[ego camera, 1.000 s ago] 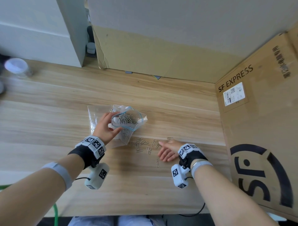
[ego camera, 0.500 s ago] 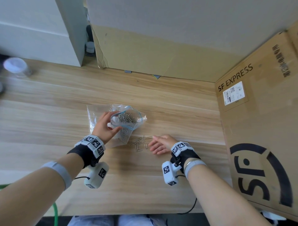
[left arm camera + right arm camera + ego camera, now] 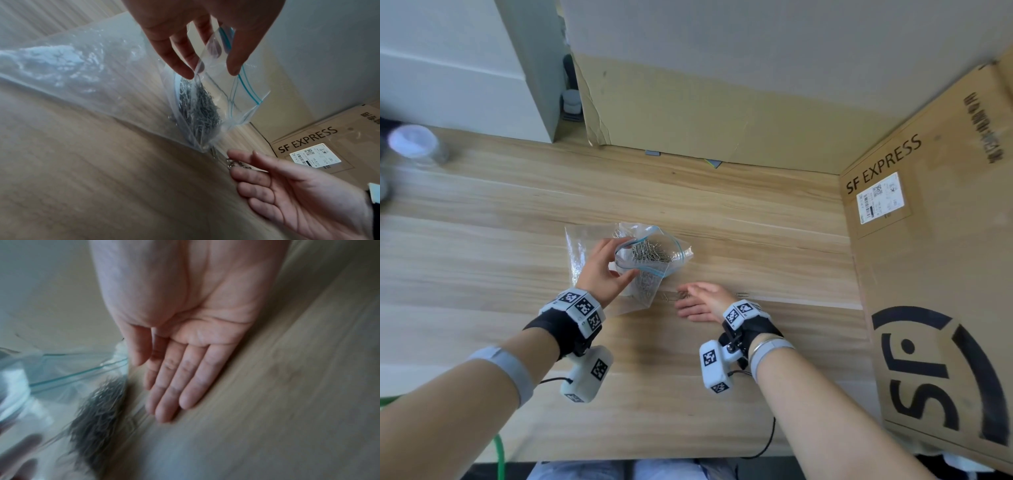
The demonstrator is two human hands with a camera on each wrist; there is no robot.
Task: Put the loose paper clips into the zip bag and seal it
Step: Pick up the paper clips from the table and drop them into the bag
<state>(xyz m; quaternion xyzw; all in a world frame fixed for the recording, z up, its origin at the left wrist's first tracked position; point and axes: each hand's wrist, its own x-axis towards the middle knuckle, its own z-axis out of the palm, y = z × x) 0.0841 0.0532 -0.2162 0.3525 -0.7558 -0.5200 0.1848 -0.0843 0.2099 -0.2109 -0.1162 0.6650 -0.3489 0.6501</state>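
A clear zip bag (image 3: 654, 253) with a blue seal strip lies on the wooden table (image 3: 482, 274), its mouth wide open toward the right. A heap of metal paper clips (image 3: 650, 251) sits inside it. My left hand (image 3: 625, 257) pinches the near lip (image 3: 213, 61) of the mouth between thumb and fingers. My right hand (image 3: 683, 298) lies on its edge on the table with fingers straight, against a small bunch of loose clips (image 3: 234, 163) just below the bag's corner. One single clip (image 3: 743, 294) lies behind that hand, to the right.
A big SF EXPRESS cardboard box (image 3: 935, 274) walls off the right side. A cardboard panel (image 3: 722, 113) stands at the back. A white-lidded jar (image 3: 414, 144) is at the far left. Another flat clear bag (image 3: 577, 246) lies under the zip bag.
My right hand has slid left across the table toward the bag, pushing the scattered clips together ahead of it. One clip stayed behind. The left hand kept its hold on the bag.
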